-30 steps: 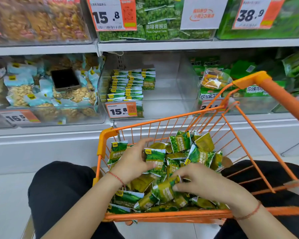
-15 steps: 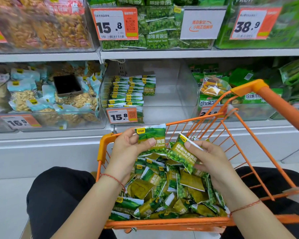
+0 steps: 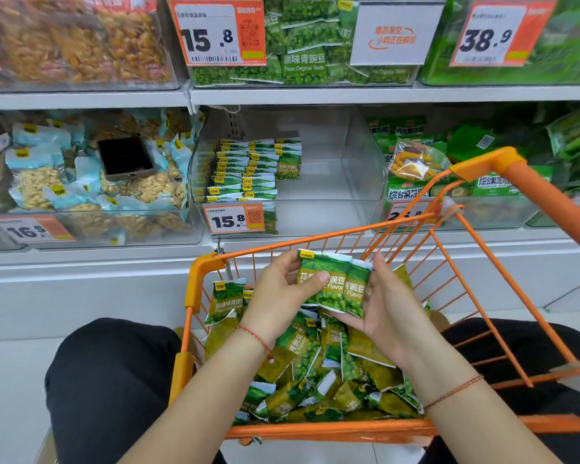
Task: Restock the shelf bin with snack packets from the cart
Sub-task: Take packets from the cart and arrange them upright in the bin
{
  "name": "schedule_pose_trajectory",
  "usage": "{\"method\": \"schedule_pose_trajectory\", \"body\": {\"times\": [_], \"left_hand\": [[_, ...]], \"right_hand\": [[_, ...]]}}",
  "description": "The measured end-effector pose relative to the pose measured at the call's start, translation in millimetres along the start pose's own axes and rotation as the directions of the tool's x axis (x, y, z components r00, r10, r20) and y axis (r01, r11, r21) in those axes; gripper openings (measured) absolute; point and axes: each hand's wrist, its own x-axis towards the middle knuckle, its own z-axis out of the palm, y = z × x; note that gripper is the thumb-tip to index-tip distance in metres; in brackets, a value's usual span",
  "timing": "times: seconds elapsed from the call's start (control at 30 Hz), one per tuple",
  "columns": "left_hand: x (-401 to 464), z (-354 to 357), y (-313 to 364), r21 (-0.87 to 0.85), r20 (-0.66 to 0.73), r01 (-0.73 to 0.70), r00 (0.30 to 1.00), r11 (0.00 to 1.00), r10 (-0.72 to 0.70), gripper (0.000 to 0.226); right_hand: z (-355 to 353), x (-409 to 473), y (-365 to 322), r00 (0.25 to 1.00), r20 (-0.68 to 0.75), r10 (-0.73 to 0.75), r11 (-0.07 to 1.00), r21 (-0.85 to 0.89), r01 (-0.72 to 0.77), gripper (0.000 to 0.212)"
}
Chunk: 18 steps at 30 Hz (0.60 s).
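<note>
Left hand (image 3: 282, 293) pinching the front green pea packet (image 3: 322, 283), thumb lying across its face; right hand (image 3: 385, 316) gripping a second pea packet (image 3: 357, 288) tucked just behind and overlapping the first, fingers curling behind and mostly hidden by the wrappers. Both held together above the orange wire cart (image 3: 195, 286), over a loose heap of matching packets (image 3: 315, 373) lying in its basket; lower part of heap partly blocked by forearms and near rim. Sitting ahead on the middle shelf, the clear shelf bin (image 3: 349, 182), holding neat rows of the same packets (image 3: 248, 172) along its left side only. Price tag reading 15.8 (image 3: 235, 220) clipping onto the bin front, covering the rows' lowest packets. Neighbouring bin's price tag (image 3: 412, 212) getting cut off by the cart rim, digits hard to read. Dark flat device (image 3: 124, 159) resting on peanut packs (image 3: 41, 182) at left, unidentifiable.
</note>
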Motion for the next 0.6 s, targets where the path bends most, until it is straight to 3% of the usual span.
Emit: {"method": "schedule_pose_trajectory", "body": {"times": [0.07, 0.17, 0.2, 0.3, 0.37, 0.47, 0.5, 0.57, 0.6], "left_hand": [[-1, 5, 0, 0.019, 0.039, 0.011, 0.999, 1.0, -0.011, 0.07], [-3, 10, -3, 0.125, 0.138, -0.026, 0.99, 0.992, 0.009, 0.069], [-5, 8, 2, 0.157, 0.173, -0.028, 0.985, 0.987, 0.001, 0.067], [-2, -19, 6, 0.2, 0.288, -0.012, 0.957, 0.98, -0.047, 0.057], [0, -43, 15, 0.308, 0.383, -0.063, 0.922, 0.949, -0.063, 0.043], [1, -59, 7, 0.672, 0.535, -0.195, 0.794, 0.715, -0.287, 0.047], [4, -71, -29, 0.781, 0.48, -0.128, 0.75, 0.611, -0.456, 0.053], [45, -102, -133, 0.9, 0.335, -0.074, 0.75, 0.431, -0.571, 0.057], [57, -110, -162, 0.917, 0.314, -0.083, 0.755, 0.391, -0.576, 0.057]], "right_hand": [[1, -1, 2, 0.999, 0.038, -0.034, 0.999, -0.028, 0.035, 0.052], [-2, 2, 5, 0.995, 0.094, -0.032, 0.998, -0.056, 0.037, 0.118], [-2, 1, 5, 0.993, 0.119, -0.012, 0.998, -0.066, 0.02, 0.124], [-3, -1, 2, 0.989, 0.145, 0.016, 1.0, 0.02, -0.019, 0.077], [-7, 1, 1, 0.992, 0.127, 0.023, 0.996, 0.084, -0.034, 0.062], [-9, 2, -1, 0.994, 0.095, 0.049, 0.987, 0.149, -0.063, 0.044], [-9, 2, -2, 0.994, 0.093, 0.058, 0.985, 0.159, -0.072, 0.04], [-7, -1, -3, 0.992, 0.107, 0.069, 0.982, 0.167, -0.086, 0.039], [-6, -2, -3, 0.991, 0.11, 0.07, 0.983, 0.163, -0.087, 0.04]]}}
